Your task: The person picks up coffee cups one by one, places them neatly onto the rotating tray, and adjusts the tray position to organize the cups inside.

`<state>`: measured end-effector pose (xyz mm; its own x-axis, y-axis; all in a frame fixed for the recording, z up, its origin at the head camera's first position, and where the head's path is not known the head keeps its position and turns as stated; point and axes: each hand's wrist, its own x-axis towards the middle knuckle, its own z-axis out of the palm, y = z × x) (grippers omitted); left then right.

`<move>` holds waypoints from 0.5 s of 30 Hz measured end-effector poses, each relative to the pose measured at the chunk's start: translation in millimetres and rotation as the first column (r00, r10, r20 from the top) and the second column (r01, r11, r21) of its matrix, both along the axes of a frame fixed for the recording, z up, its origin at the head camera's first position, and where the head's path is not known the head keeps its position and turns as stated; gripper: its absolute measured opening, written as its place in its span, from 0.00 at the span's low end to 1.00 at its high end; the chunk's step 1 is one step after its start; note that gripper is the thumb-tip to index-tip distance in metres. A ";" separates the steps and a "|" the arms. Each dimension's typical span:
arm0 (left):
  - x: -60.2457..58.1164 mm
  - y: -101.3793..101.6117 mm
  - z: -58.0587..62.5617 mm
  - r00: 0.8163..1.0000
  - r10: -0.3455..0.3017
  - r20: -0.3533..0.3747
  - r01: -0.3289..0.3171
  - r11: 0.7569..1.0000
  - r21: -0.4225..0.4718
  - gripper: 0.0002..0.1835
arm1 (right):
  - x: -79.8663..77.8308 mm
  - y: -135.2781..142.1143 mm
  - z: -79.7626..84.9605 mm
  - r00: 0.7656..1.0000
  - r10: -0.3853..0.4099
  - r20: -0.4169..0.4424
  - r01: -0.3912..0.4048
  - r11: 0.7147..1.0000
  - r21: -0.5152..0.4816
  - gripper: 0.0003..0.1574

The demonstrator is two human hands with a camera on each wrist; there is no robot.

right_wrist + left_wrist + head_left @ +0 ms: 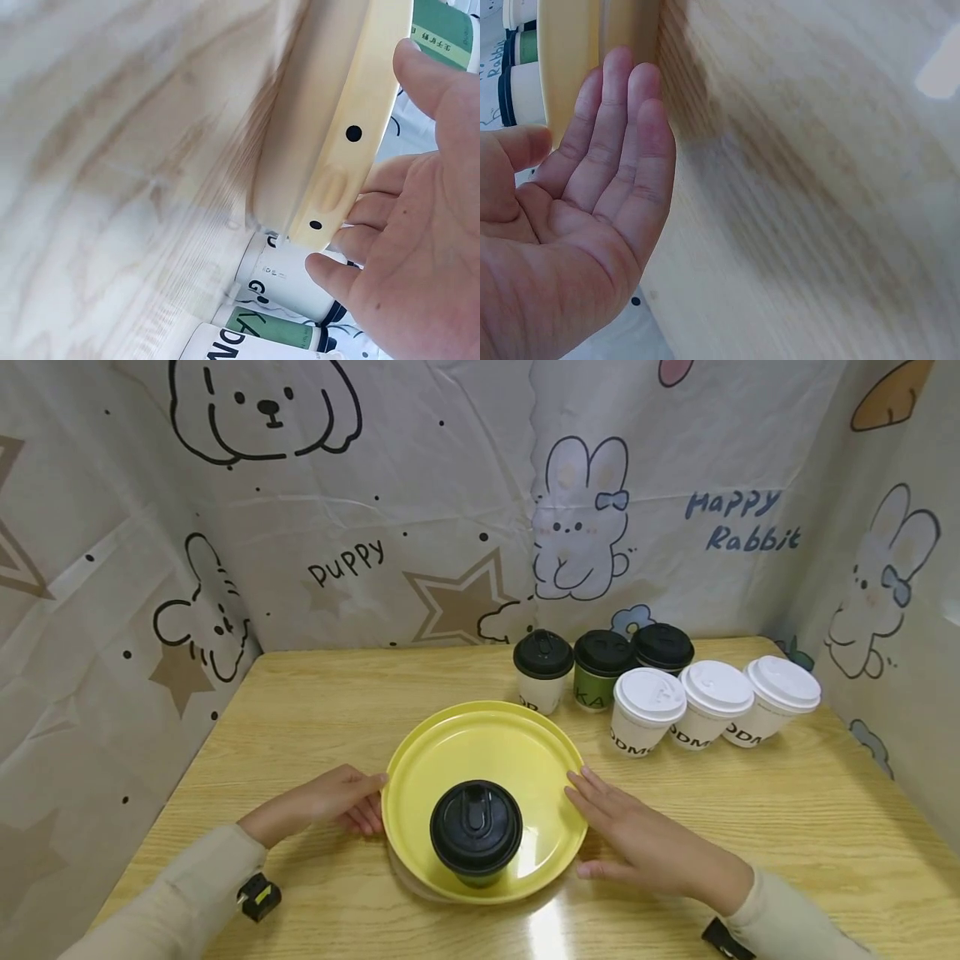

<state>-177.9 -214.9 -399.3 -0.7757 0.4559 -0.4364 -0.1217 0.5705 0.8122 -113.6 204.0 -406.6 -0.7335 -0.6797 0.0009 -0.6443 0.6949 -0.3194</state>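
Observation:
A round yellow tray (412, 760) with a raised rim is on the wooden table, between both hands. On its near part stands a paper coffee cup (477, 831) with a black lid; a bit of green shows below the lid. My left hand (341, 802) is at the tray's left side, thumb at the rim; in the left wrist view its fingers (615, 112) extend loosely beside the tray's side. My right hand (637, 839) lies along the right side, straight fingertips at the rim and thumb apart. Black dots mark the tray's side in the right wrist view.
Behind the tray, to the right, stand a white cup (542, 689) and a green cup (592, 691), both black-lidded, and another black-lidded cup (663, 645). White-lidded cups (647, 710) stand in front. Printed cloth (450, 510) surrounds the table (300, 710) at the back and sides.

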 end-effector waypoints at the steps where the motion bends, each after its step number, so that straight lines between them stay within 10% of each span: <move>1: -1.9 0.4 -0.1 1.000 -0.002 -0.008 0.002 1.000 -0.008 0.29 | 1.8 0.3 0.0 1.000 0.001 -0.003 -0.001 1.000 -0.002 0.55; 15: -23.4 3.8 -2.6 0.998 0.011 -0.061 -0.015 0.998 -0.065 0.29 | 23.1 2.3 -3.8 0.993 0.050 -0.105 -0.051 0.999 0.001 0.54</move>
<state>-201.4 -211.1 -402.0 -0.8074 0.4178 -0.4167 -0.0809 0.6211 0.7795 -90.5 206.4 -410.5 -0.6940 -0.7158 0.0774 -0.7085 0.6600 -0.2496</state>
